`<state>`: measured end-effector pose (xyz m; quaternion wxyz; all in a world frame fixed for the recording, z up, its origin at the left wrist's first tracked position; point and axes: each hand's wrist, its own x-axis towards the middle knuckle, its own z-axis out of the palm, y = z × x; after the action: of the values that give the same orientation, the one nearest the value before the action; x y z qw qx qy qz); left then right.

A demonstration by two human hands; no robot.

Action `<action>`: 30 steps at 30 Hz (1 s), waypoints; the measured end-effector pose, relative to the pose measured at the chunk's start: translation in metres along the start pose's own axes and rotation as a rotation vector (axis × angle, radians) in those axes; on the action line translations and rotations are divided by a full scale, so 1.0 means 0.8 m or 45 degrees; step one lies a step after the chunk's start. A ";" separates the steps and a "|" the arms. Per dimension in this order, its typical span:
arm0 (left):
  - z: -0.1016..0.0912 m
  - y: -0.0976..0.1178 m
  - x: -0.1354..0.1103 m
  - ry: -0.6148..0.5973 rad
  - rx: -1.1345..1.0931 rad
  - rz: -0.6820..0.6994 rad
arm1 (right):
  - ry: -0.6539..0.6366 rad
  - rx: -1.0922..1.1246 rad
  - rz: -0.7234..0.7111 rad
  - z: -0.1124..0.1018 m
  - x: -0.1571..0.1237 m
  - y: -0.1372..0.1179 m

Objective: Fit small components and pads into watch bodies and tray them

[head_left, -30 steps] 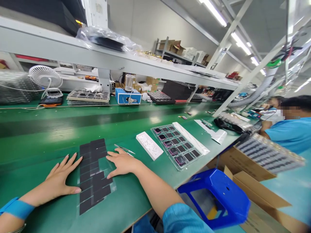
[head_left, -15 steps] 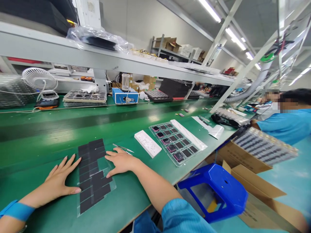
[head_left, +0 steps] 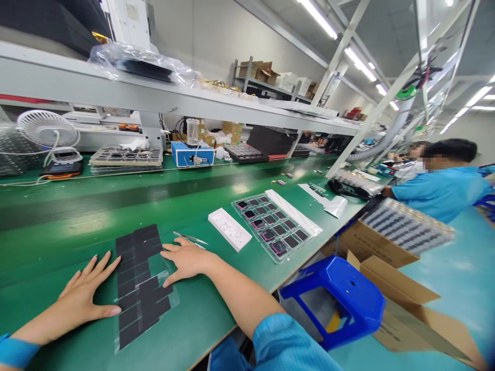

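Dark rectangular pieces on clear film sheets (head_left: 133,263) lie flat on the green bench in front of me. My left hand (head_left: 83,296) rests along their left edge, fingers spread, with the thumb at the lower left border. On the other side my right hand (head_left: 185,260) lies with fingers apart, its fingertips at the sheets' right edge. Neither hand grips anything. A pair of tweezers (head_left: 190,238) lies just beyond my right hand. Farther right sits a white block (head_left: 229,230) dotted with small specks, beside a clear tray (head_left: 276,226) of dark square parts, some with pink rims.
A blue stool (head_left: 340,299) and open cardboard boxes (head_left: 402,283) stand right of the bench edge. Along the back are a white fan (head_left: 48,129), stacked trays (head_left: 126,157) and a blue device (head_left: 192,154). A co-worker in blue (head_left: 444,180) sits at the far right.
The whole view has shifted, so the bench things appear slightly farther left. Both hands keep their spread pose beside the dark sheets.
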<state>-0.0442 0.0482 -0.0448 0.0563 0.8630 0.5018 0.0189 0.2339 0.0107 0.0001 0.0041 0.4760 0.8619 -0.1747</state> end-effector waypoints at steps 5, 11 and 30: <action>0.005 -0.004 0.001 0.016 0.014 0.014 | -0.017 -0.006 0.003 -0.004 -0.001 -0.002; 0.006 -0.004 0.001 0.025 0.026 0.006 | -0.011 0.007 0.013 -0.004 -0.003 -0.002; -0.005 0.004 -0.003 -0.011 0.037 0.040 | -0.009 -0.014 0.007 -0.003 -0.002 -0.002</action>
<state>-0.0432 0.0446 -0.0404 0.0457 0.8715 0.4882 0.0089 0.2336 0.0091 0.0029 0.0102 0.4776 0.8616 -0.1714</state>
